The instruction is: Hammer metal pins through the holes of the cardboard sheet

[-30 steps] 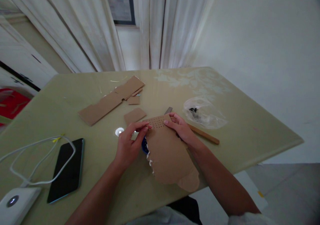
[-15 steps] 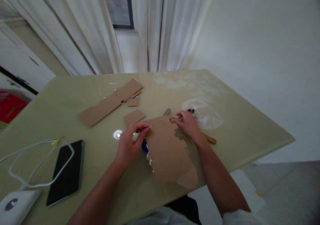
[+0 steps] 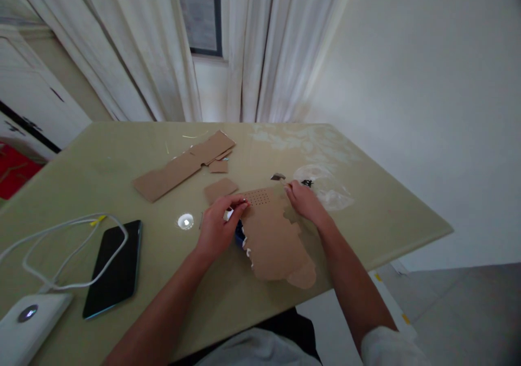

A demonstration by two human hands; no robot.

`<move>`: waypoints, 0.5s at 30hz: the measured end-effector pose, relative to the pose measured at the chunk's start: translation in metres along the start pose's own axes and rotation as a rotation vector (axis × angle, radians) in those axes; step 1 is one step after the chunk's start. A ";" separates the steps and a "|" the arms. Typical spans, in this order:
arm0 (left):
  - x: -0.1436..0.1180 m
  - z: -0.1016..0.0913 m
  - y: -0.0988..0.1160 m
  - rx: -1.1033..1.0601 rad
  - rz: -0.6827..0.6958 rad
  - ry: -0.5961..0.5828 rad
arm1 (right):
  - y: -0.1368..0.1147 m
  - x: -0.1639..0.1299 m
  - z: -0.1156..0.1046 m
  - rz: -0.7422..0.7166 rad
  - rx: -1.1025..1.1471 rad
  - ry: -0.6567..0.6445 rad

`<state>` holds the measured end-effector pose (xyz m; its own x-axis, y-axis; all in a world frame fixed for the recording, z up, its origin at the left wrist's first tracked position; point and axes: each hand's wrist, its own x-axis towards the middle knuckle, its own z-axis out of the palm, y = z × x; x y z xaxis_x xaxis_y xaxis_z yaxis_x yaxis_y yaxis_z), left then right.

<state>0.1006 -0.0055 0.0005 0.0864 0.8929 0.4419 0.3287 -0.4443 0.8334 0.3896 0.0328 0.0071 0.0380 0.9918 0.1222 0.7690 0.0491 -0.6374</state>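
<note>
A brown cardboard piece [image 3: 277,241] with uneven edges lies on the table in front of me, with a grid of small holes near its far edge. My left hand [image 3: 222,219] pinches at the far left corner by the holes; whatever is between the fingertips is too small to make out. Under the cardboard's left side, part of a blue object [image 3: 240,236] shows. My right hand [image 3: 304,199] is closed round the handle of a hammer [image 3: 278,177], its metal head raised just beyond the cardboard.
Cardboard strips [image 3: 183,165] and a smaller cardboard piece [image 3: 220,190] lie farther back. A clear plastic bag [image 3: 331,192] with small black pieces [image 3: 307,183] is at right. At left are a black phone [image 3: 114,268], a white cable [image 3: 73,286] and a white device [image 3: 36,322].
My right hand has taken hold of the hammer that lay on the table and lifted it. My left hand stays pinched at the corner. The view has shifted slightly.
</note>
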 end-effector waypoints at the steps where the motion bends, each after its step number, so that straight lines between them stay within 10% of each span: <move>1: 0.001 0.000 0.000 0.006 -0.002 -0.002 | -0.006 0.002 -0.009 -0.019 0.005 -0.002; 9: 0.003 0.002 -0.002 0.015 0.021 -0.015 | -0.096 -0.015 -0.082 -0.322 -0.009 -0.322; 15: 0.004 0.002 0.000 0.015 0.053 -0.018 | -0.131 -0.025 -0.088 -0.404 -0.130 -0.393</move>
<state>0.1024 -0.0022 0.0016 0.1204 0.8695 0.4790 0.3375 -0.4896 0.8040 0.3437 -0.0093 0.1546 -0.4953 0.8682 0.0288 0.7467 0.4425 -0.4967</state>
